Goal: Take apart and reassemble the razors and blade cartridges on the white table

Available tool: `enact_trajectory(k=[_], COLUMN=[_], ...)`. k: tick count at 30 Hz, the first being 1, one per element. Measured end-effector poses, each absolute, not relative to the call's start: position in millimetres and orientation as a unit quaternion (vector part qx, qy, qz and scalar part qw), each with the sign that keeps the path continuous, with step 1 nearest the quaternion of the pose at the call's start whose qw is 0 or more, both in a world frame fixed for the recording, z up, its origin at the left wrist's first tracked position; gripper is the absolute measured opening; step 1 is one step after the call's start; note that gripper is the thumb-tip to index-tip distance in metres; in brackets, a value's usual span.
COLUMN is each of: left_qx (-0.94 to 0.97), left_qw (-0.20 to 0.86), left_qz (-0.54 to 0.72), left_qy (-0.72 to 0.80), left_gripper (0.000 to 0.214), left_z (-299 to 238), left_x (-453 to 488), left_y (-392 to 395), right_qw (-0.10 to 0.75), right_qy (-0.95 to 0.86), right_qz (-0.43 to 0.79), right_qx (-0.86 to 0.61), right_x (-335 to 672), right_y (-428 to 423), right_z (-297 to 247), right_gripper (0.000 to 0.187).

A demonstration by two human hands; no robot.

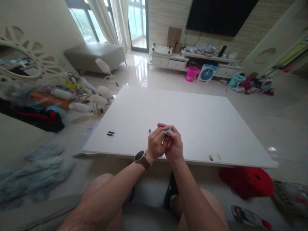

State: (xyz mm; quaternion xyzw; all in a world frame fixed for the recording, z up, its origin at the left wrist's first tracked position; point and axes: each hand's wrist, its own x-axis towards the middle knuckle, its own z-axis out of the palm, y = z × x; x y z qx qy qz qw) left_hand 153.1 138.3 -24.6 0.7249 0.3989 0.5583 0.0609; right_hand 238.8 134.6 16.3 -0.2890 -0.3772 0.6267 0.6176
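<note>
Both hands are brought together above the near edge of a white tabletop [192, 118]. A small green-and-black object [168, 131] shows between the fingers; its kind cannot be made out. My right hand [175, 146] is closed on it, the thumb lying against its green side. My left hand [156, 142], below a watch [140, 156] on the wrist, is closed against the same object and touches the right hand. Just beyond the left hand lies a small dark-tipped piece [149, 131]. Two black strips [110, 133] rest on the table further left.
A small brown-yellow piece [211, 158] and a clear piece [218, 157] lie near the table's front right edge. Below that edge stands a red stool-like object [247, 181]. A lamp with several white shades [103, 92] stands close to the left edge.
</note>
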Motion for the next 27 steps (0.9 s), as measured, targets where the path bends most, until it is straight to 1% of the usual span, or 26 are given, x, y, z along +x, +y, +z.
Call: enact_trajectory(k=[5, 9, 12, 20, 27], left_qx=[0.723, 0.718, 0.713, 0.703, 0.675], left_qw=[0.057, 0.074, 0.083, 0.091, 0.147], left_qz=[0.557, 0.557, 0.561, 0.561, 0.563], left_qy=[0.404, 0.410, 0.414, 0.428, 0.454], left_gripper=[0.018, 0.017, 0.012, 0.007, 0.005], left_z=[-28.3, -33.7, -37.7, -39.8, -35.2], left_x=[157.8, 161.8, 163.6, 165.1, 168.8], left_y=[137.1, 137.0, 136.5, 136.6, 137.5], right_qw=[0.624, 0.642, 0.649, 0.657, 0.661], right_qy=[-0.383, -0.368, -0.359, -0.334, -0.290], right_qz=[0.617, 0.600, 0.593, 0.596, 0.601], right_qx=[-0.289, -0.305, -0.313, -0.317, -0.343], right_x=[239.7, 237.8, 236.6, 236.2, 235.1], right_y=[135.6, 138.0, 138.2, 137.5, 141.3], right_z=[14.8, 12.3, 11.0, 12.2, 13.8], right_gripper=[0.019, 0.029, 0.034, 0.033, 0.031])
